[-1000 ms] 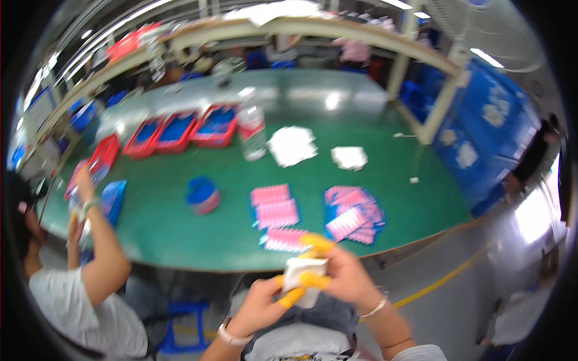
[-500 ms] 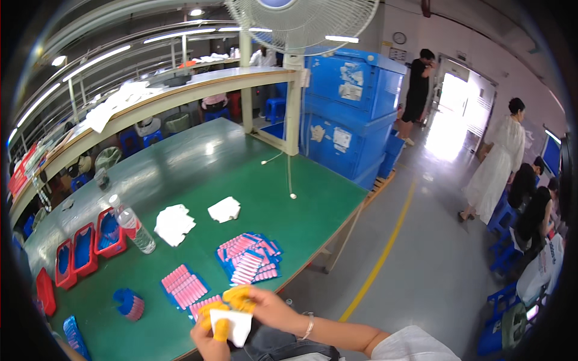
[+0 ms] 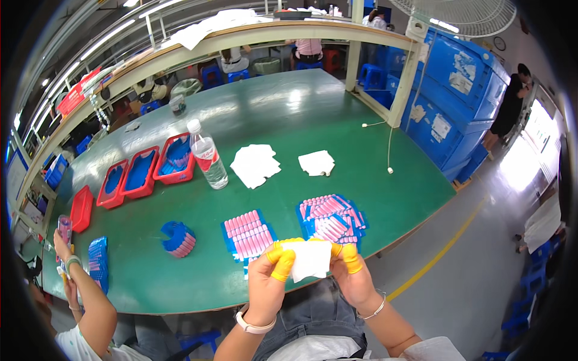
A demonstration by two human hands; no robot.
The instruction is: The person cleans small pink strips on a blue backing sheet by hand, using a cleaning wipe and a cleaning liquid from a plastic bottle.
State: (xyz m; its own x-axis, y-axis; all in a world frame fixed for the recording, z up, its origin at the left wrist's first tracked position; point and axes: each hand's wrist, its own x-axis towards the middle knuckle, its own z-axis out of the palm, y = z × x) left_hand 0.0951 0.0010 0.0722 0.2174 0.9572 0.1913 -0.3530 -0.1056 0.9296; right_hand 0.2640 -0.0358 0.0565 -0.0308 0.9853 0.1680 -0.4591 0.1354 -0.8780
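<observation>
Between my two hands a small white sheet (image 3: 312, 262), like paper or thin card, is held up just over the table's near edge. Yellow finger covers are on several of my fingertips. My left hand (image 3: 268, 283) pinches the sheet's left side, and my right hand (image 3: 354, 278) grips its upper right corner. Just beyond them lie two groups of blue strips with rows of pink, tube-like pieces: a neat stack (image 3: 248, 233) beyond my left hand and a looser pile (image 3: 332, 218) beyond my right. A curled bundle of such strips (image 3: 178, 239) stands farther left.
On the green table (image 3: 349, 144) are red trays (image 3: 141, 174) with blue pieces, a water bottle (image 3: 208, 157) and white sheets (image 3: 255, 165). At the left, a co-worker's arm (image 3: 90, 295) reaches over the edge near a blue packet (image 3: 98, 265). Blue crates (image 3: 448, 114) stand at the far right.
The view has swung left, bringing the co-worker into sight. My hands have moved apart, and the white sheet now stretches upright between them.
</observation>
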